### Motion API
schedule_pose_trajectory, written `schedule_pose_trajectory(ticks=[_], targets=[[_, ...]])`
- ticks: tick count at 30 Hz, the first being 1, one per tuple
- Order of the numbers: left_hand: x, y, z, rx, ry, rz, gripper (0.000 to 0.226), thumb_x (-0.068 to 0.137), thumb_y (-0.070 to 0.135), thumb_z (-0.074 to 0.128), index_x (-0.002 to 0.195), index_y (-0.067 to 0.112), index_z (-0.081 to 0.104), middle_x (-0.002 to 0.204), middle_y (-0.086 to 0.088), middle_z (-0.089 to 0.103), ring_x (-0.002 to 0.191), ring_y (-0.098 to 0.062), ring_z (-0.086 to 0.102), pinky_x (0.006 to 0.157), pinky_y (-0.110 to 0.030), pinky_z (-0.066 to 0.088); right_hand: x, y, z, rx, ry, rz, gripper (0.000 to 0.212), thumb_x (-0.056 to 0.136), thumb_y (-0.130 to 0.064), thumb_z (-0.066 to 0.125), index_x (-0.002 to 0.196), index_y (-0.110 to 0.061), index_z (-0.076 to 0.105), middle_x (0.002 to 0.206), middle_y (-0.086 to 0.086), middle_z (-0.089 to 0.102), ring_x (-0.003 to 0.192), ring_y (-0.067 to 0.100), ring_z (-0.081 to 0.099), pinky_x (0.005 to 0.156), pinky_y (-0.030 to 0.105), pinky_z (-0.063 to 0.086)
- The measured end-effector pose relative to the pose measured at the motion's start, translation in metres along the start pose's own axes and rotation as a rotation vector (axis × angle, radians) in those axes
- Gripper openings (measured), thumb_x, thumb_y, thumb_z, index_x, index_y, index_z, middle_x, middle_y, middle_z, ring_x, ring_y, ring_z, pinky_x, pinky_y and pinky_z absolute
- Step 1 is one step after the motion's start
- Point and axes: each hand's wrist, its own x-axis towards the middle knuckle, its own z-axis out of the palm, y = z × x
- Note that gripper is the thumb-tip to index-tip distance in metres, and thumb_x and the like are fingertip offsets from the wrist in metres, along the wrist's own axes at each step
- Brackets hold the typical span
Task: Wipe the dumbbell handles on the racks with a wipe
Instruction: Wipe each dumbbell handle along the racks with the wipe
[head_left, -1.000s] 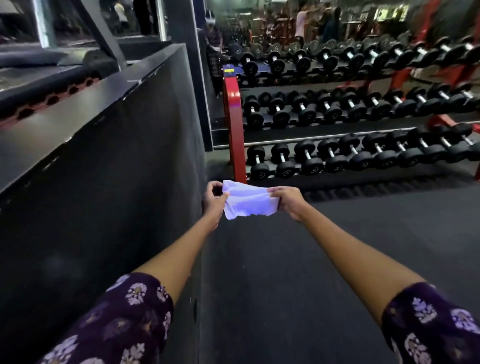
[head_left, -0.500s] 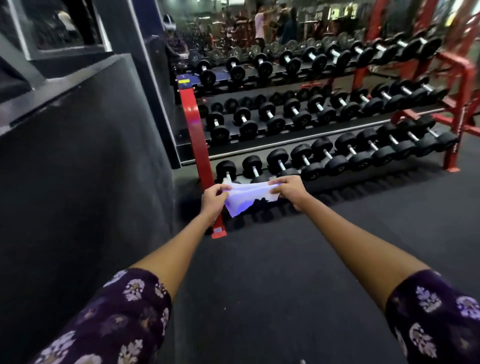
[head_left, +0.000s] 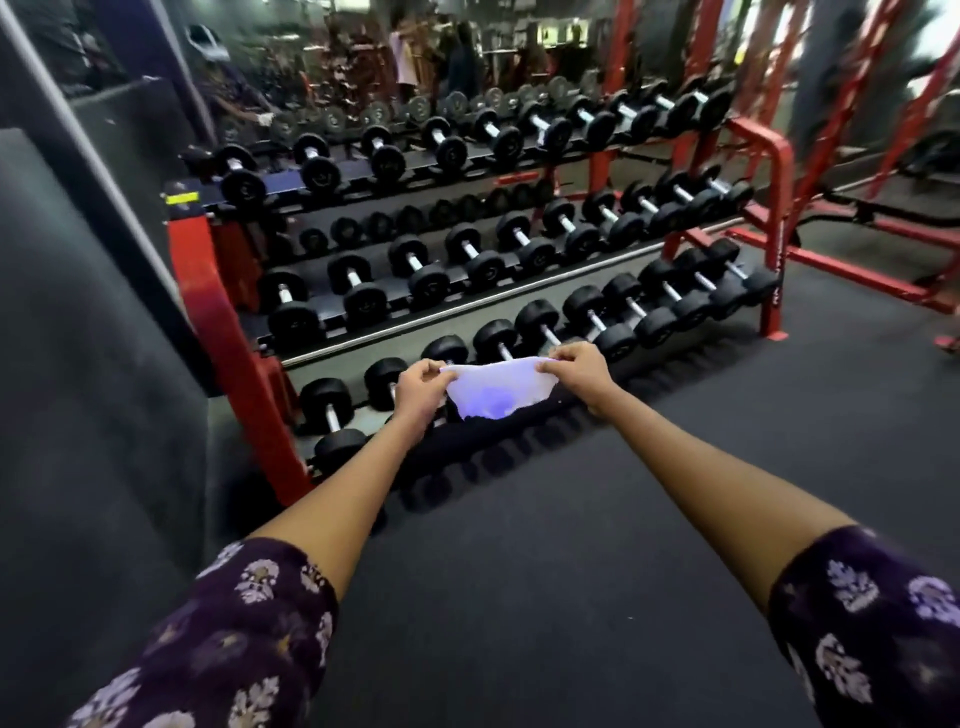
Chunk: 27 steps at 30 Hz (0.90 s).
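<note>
We see both arms stretched forward, purple flowered sleeves at the elbows. Left hand and right hand each pinch a top corner of the wipe, thumb against curled fingers, so the white sheet hangs stretched between them. The wipe sits in the air in front of the rack's bottom shelf, apart from it as far as we can tell. Dumbbells fill three shelves, black heads and bright metal handles, running from the red left post to the red right end frame. Dark mat floor lies under us. A dark padded wall stands at the rack's left end. A mirror behind the top shelf shows blurred figures.
</note>
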Motion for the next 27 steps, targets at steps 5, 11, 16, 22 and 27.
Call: schedule_pose_trajectory(ticks=[5, 11, 16, 22, 27], targets=[[0.073, 0.022, 0.116, -0.054, -0.036, -0.035, 0.031, 0.081, 0.013, 0.068, 0.058, 0.018, 0.049, 0.06, 0.002, 0.048, 0.063, -0.013, 0.044, 0.057, -0.024, 0.037, 0.085, 0.034, -0.029, 0.096, 0.096, 0.131, 0.024, 0.079, -0.011, 0.066, 0.061, 0.0, 0.054, 0.045, -0.012, 0.042, 0.045, -0.001, 0.042, 0.049, 0.019, 0.029], [0.187, 0.057, 0.264, -0.036, -0.297, 0.04, 0.027, 0.087, 0.009, 0.066, 0.064, 0.017, 0.052, 0.066, 0.002, 0.055, 0.067, -0.014, 0.049, 0.059, -0.024, 0.038, 0.212, 0.061, -0.079, 0.338, 0.04, 0.217, 0.027, 0.082, 0.001, 0.062, 0.062, -0.011, 0.048, 0.061, 0.006, 0.047, 0.053, 0.009, 0.047, 0.047, 0.019, 0.044], [0.273, 0.098, 0.349, -0.183, -0.473, -0.062, 0.025, 0.087, 0.023, 0.071, 0.078, 0.011, 0.051, 0.07, -0.001, 0.051, 0.06, -0.012, 0.046, 0.047, -0.021, 0.037, 0.309, 0.07, -0.146, 0.462, -0.002, 0.27, 0.025, 0.092, -0.002, 0.044, 0.071, -0.009, 0.056, 0.047, -0.006, 0.056, 0.048, 0.006, 0.052, 0.052, 0.019, 0.048], [0.355, 0.115, 0.451, -0.15, -0.608, 0.001, 0.023, 0.084, -0.008, 0.061, 0.088, 0.014, 0.056, 0.084, -0.001, 0.057, 0.078, -0.017, 0.054, 0.066, -0.03, 0.045, 0.412, 0.108, -0.224, 0.167, 0.239, 0.196, 0.016, 0.081, 0.005, 0.051, 0.086, -0.001, 0.064, 0.059, -0.002, 0.056, 0.048, 0.003, 0.049, 0.047, 0.016, 0.038], [0.409, 0.133, 0.551, -0.251, -0.624, -0.077, 0.022, 0.088, -0.008, 0.049, 0.084, 0.013, 0.057, 0.081, -0.003, 0.057, 0.07, -0.014, 0.053, 0.058, -0.022, 0.046, 0.493, 0.166, -0.285, 0.269, 0.067, 0.362, 0.022, 0.079, -0.01, 0.069, 0.071, -0.015, 0.049, 0.068, 0.002, 0.051, 0.06, 0.012, 0.048, 0.052, 0.023, 0.038]])
